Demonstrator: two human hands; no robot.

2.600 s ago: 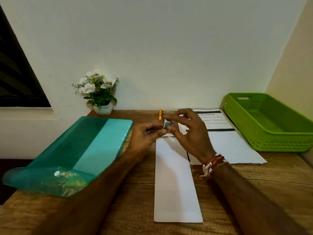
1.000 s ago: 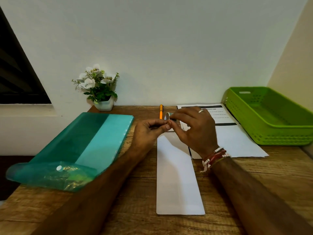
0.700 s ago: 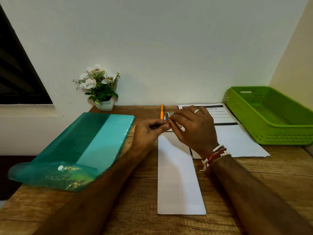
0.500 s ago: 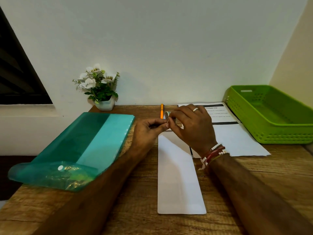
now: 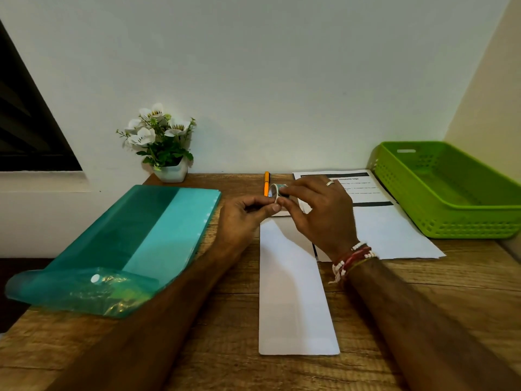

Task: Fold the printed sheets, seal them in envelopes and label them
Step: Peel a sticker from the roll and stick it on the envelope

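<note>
Hands meet above the far end of a white envelope [image 5: 293, 300] lying lengthwise on the desk [image 5: 465, 277]. The right hand [image 5: 318, 213] grips a small tape roll [image 5: 277, 190] in its fingertips, and the left hand [image 5: 242, 218] pinches at the roll's lower edge. Printed sheets [image 5: 394, 230] lie just right of the envelope, beside a green basket [image 5: 451, 193]. An orange pen [image 5: 266, 187] lies behind the roll, and a teal folder [image 5: 135, 244] sits to the left.
</note>
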